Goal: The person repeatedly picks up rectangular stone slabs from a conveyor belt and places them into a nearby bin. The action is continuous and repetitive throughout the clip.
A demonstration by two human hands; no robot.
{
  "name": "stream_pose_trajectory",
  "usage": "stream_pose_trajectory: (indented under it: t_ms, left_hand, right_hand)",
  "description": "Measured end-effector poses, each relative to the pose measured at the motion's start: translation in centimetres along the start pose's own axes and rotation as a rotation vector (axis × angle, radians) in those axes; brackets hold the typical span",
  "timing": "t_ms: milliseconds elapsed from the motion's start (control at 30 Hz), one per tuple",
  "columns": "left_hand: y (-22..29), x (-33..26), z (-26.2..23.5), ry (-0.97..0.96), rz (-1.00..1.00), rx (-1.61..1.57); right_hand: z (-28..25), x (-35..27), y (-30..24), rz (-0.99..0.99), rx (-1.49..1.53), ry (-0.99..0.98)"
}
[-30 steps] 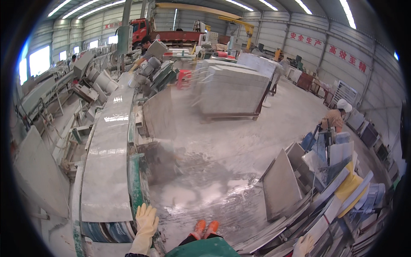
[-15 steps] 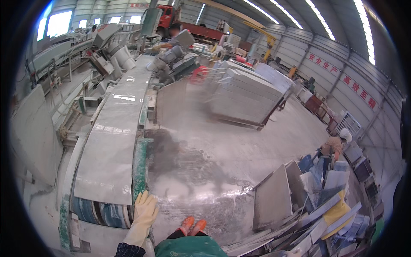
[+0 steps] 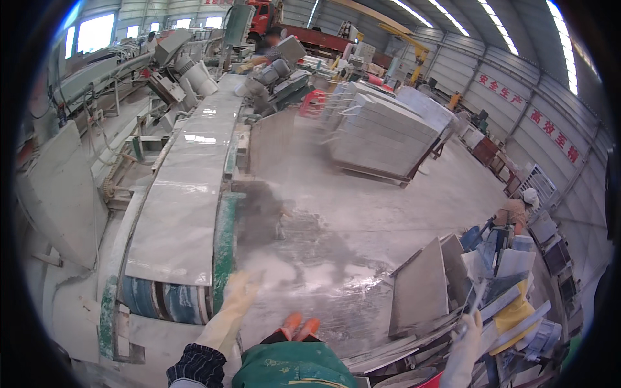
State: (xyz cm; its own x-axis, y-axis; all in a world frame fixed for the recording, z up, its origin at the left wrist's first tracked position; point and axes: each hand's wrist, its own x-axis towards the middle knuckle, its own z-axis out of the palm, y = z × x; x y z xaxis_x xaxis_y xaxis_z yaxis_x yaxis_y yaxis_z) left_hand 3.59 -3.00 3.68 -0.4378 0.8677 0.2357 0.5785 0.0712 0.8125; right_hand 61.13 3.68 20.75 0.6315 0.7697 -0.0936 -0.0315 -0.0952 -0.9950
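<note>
My left hand (image 3: 238, 294), in a pale yellow rubber glove, is beside the near end of the conveyor's green side rail (image 3: 224, 249). Its fingers look stretched out, though motion blurs them, and I see nothing in them. On the conveyor lies a pale, glossy stone slab (image 3: 173, 242), its near edge just over the blue belt (image 3: 183, 302). At the lower right, my gloved right hand (image 3: 467, 331) is raised near the stacked offcuts. Its fingers look closed, with a thin pale shape rising from them that I cannot make out.
Leaning slabs (image 3: 419, 284) and jumbled stone strips fill the right, with a yellow piece (image 3: 510, 318) among them. A person (image 3: 514, 210) bends beyond them. A large slab stack (image 3: 385, 136) stands on the wet floor ahead. Another person (image 3: 272, 45) is near the machines.
My left hand has left the rail's end and moved slightly right and up. My right hand has risen into view at the lower right. The view has shifted slightly.
</note>
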Motion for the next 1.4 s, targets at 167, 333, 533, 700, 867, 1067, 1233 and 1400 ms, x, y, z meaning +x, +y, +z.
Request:
stream_pose_trajectory:
  t_ms: [167, 333, 533, 700, 867, 1067, 1233, 1400]
  left_hand:
    - [7.6, -0.7, 1.2, -0.249, -0.425, -1.136]
    - [13.0, -2.3, -3.8, -0.252, -0.507, -1.539]
    - [9.5, -7.2, -8.8, 0.435, -0.382, -1.391]
    - [-0.9, -10.2, -13.8, 0.755, -0.453, -1.419]
    - [-7.6, -12.2, -15.2, 0.790, -0.455, -1.424]
    - [-10.9, -11.3, -13.9, 0.819, -0.575, -1.401]
    - [-11.9, -10.3, -13.5, 0.824, -0.591, -1.428]
    - [-11.5, -9.6, -13.6, 0.791, -0.571, -1.379]
  right_hand:
    - [14.1, -6.8, -2.6, -0.167, 0.045, -0.841]
    - [25.7, -16.3, -4.3, -0.141, -0.274, -1.580]
    - [32.6, -27.6, 0.0, -1.723, -0.425, -1.825]
    - [33.9, -21.7, 4.0, -1.548, -0.383, -1.698]
    - [25.4, -5.6, 8.2, -1.279, -0.437, -1.094]
    - [6.9, 8.3, 9.0, -0.481, -0.832, -0.565]
    - [-5.0, 12.0, 10.9, -0.472, -0.841, -0.345]
    - [-9.4, 12.8, 14.0, -0.374, -0.815, -0.296]
